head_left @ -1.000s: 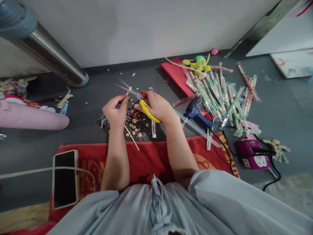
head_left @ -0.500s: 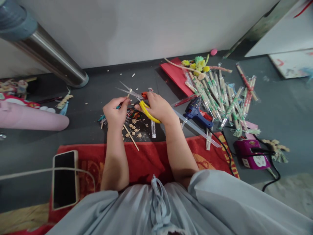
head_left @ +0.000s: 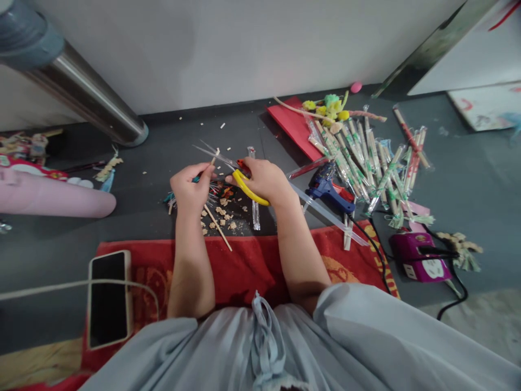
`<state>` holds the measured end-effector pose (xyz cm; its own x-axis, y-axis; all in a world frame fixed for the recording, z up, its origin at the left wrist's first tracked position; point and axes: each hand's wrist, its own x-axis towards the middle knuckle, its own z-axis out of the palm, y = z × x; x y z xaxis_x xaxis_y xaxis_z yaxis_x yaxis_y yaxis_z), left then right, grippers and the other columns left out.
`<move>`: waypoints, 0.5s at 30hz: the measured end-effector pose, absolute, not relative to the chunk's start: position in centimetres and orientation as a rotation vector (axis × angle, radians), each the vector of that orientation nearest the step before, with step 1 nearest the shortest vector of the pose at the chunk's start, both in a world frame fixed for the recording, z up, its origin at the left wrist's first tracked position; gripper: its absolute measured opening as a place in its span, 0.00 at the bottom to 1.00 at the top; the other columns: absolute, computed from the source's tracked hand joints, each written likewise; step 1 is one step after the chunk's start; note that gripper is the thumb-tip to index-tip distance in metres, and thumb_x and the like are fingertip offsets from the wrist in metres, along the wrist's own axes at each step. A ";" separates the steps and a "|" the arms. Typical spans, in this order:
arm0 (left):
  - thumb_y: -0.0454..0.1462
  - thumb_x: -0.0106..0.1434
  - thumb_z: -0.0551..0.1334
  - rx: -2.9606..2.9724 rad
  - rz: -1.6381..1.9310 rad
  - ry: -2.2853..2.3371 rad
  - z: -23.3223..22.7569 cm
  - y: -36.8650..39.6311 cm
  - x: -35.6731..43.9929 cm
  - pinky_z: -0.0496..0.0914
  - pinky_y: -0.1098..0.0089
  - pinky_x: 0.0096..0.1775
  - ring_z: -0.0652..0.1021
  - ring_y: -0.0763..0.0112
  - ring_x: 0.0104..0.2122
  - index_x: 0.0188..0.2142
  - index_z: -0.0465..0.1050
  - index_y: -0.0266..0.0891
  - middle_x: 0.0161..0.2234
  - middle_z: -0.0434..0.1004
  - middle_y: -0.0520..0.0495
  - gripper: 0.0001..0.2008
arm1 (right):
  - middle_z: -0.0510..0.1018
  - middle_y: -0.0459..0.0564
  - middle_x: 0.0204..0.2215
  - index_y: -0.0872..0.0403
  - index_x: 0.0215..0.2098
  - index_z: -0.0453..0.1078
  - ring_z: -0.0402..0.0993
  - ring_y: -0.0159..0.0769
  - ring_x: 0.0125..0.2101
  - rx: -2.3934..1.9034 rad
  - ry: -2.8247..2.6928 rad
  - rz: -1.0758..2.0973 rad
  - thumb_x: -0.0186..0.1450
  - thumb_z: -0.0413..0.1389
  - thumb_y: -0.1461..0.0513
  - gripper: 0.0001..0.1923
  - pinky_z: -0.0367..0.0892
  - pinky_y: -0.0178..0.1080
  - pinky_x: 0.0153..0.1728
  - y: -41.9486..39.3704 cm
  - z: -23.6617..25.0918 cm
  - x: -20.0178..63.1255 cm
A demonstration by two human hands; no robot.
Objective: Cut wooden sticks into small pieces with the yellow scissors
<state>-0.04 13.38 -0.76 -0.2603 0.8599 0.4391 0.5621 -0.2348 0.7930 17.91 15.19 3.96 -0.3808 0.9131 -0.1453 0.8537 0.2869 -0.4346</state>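
Observation:
My left hand [head_left: 191, 184] pinches a thin wooden stick [head_left: 213, 159], whose tip stands up between the fingertips. In my right hand [head_left: 262, 178] are scissors with a yellow handle [head_left: 249, 188]. Their narrow blades [head_left: 217, 156] point left and lie around or against the tip of the stick; which of these I cannot tell. Below the hands, small cut wooden pieces [head_left: 222, 210] are scattered with crumbs. Another thin stick [head_left: 218, 228] lies slanting there, its lower end on the red towel [head_left: 248, 260]. Shiny tinsel-like strands [head_left: 214, 191] are partly hidden behind my left hand.
Wrapped chopsticks [head_left: 366, 157] lie heaped on the right, by a blue glue gun [head_left: 328, 189] and clear glue sticks [head_left: 334, 217]. A purple power strip [head_left: 421, 258] stands nearer. At left are a phone [head_left: 108, 298], a pink bottle [head_left: 61, 195] and a metal leg [head_left: 93, 87].
The scissor blades have drawn closer together at the stick's tip. My right hand has shifted very slightly; my left hand stays almost in place.

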 end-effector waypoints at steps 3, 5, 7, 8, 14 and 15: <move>0.40 0.56 0.64 1.661 1.502 1.727 -0.9 13.4 -0.1 0.72 0.70 0.35 0.78 0.72 0.25 0.31 0.79 0.37 0.23 0.79 0.50 0.08 | 0.78 0.55 0.34 0.54 0.39 0.68 0.73 0.41 0.34 -1.679 -2.412 0.701 0.60 0.41 0.36 0.33 0.56 0.36 0.29 15.2 4.0 18.0; 0.41 0.56 0.64 1.632 1.500 1.728 -0.9 13.4 -0.1 0.72 0.70 0.35 0.77 0.73 0.24 0.30 0.79 0.38 0.23 0.79 0.50 0.09 | 0.77 0.54 0.33 0.54 0.37 0.68 0.72 0.40 0.33 -1.675 -2.413 0.700 0.60 0.41 0.36 0.33 0.56 0.36 0.29 15.2 4.0 18.1; 0.42 0.56 0.64 1.602 1.495 1.719 -0.8 13.3 0.0 0.72 0.71 0.34 0.77 0.73 0.24 0.30 0.78 0.38 0.23 0.78 0.51 0.09 | 0.77 0.54 0.32 0.53 0.36 0.69 0.72 0.40 0.32 -1.671 -2.417 0.698 0.60 0.40 0.35 0.33 0.55 0.36 0.28 15.2 4.0 18.2; 0.42 0.56 0.63 1.588 1.496 1.708 -0.7 13.3 0.1 0.72 0.71 0.34 0.77 0.74 0.24 0.30 0.78 0.38 0.23 0.78 0.51 0.10 | 0.77 0.54 0.32 0.53 0.35 0.68 0.72 0.40 0.32 -1.668 -2.418 0.700 0.60 0.40 0.35 0.34 0.55 0.36 0.28 15.2 4.0 18.2; 0.46 0.57 0.63 1.531 1.492 1.659 -0.1 13.2 0.1 0.70 0.73 0.28 0.75 0.75 0.22 0.28 0.77 0.38 0.21 0.76 0.51 0.13 | 0.77 0.54 0.32 0.53 0.33 0.68 0.72 0.40 0.32 -1.649 -2.425 0.734 0.60 0.40 0.35 0.34 0.58 0.37 0.28 15.1 4.1 18.1; 0.47 0.57 0.62 1.530 1.480 1.670 -0.1 13.3 0.1 0.70 0.74 0.28 0.75 0.75 0.22 0.28 0.76 0.39 0.21 0.76 0.51 0.14 | 0.77 0.55 0.32 0.53 0.34 0.68 0.73 0.41 0.32 -1.649 -2.424 0.736 0.60 0.40 0.35 0.34 0.59 0.37 0.29 15.1 4.1 18.0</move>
<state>0.07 13.25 -0.08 -0.2969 0.8966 0.3286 0.4342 -0.1798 0.8827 18.02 15.07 4.07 -0.3998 0.9007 -0.1701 0.8432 0.2886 -0.4536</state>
